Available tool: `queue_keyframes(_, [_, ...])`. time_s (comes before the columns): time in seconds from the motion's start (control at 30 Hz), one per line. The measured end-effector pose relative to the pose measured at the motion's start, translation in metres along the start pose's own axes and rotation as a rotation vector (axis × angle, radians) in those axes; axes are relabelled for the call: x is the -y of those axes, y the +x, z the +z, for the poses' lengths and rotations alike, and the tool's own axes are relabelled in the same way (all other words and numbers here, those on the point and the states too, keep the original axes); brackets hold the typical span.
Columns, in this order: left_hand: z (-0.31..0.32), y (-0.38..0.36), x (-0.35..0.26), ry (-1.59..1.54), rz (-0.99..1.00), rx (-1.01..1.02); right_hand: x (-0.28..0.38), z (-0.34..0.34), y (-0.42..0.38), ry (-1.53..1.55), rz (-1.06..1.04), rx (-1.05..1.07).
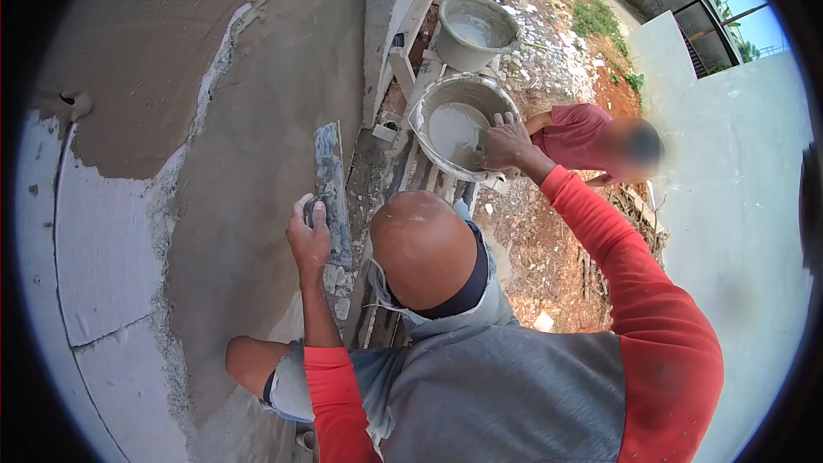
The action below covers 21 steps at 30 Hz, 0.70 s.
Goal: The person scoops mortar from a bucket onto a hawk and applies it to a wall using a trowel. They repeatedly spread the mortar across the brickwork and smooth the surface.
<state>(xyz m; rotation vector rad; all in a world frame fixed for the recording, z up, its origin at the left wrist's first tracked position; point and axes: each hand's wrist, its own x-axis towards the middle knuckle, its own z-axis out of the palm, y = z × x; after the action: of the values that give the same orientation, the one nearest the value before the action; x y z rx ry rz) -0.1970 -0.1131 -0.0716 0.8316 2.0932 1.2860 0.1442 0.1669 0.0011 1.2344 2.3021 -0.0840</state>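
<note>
My left hand (309, 236) grips the handle of a long plastering float (330, 180), its narrow face smeared with grey mortar. The float lies beside the freshly plastered wall strip (257, 163). My right hand (507, 144) is over the right side of the nearer bucket (420, 135), fingers curled down. Whatever those fingers hold is hidden by the hand. Wet grey mortar (453, 127) sits in the bottom of this bucket.
A second mortar bucket (463, 56) stands just beyond, on planks. A person in a red shirt (579, 139) is below on the right, near rubble-strewn ground (544, 274). White block wall (111, 257) shows at left, with darker wet plaster (146, 60) above.
</note>
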Motion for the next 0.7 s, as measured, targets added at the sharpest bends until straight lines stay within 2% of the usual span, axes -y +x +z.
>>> queue_keyframes(0.1, [-0.009,0.004,0.008,-0.109,0.004,-0.025,0.005,0.027,0.032,-0.009,0.058,0.083])
queue_keyframes(0.17, [-0.015,0.003,0.01,-0.224,-0.05,-0.021,0.02,0.012,0.027,0.082,0.127,0.07])
queue_keyframes(0.23, [-0.023,0.0,0.003,-0.365,-0.155,0.027,0.025,0.001,0.03,0.052,0.064,0.104])
queue_keyframes(0.4, [-0.009,0.016,-0.015,-0.597,-0.261,0.12,0.024,0.032,0.048,0.18,-0.066,-0.027])
queue_keyframes(0.5, [0.009,0.035,-0.026,-0.768,-0.29,0.19,0.019,0.031,0.05,0.289,-0.093,0.072])
queue_keyframes(0.63, [0.035,0.067,-0.052,-0.88,-0.299,0.241,-0.01,0.048,0.028,0.645,-0.079,-0.027])
queue_keyframes(0.7, [0.048,0.08,-0.053,-0.914,-0.292,0.346,-0.011,0.054,0.005,0.89,-0.02,-0.08])
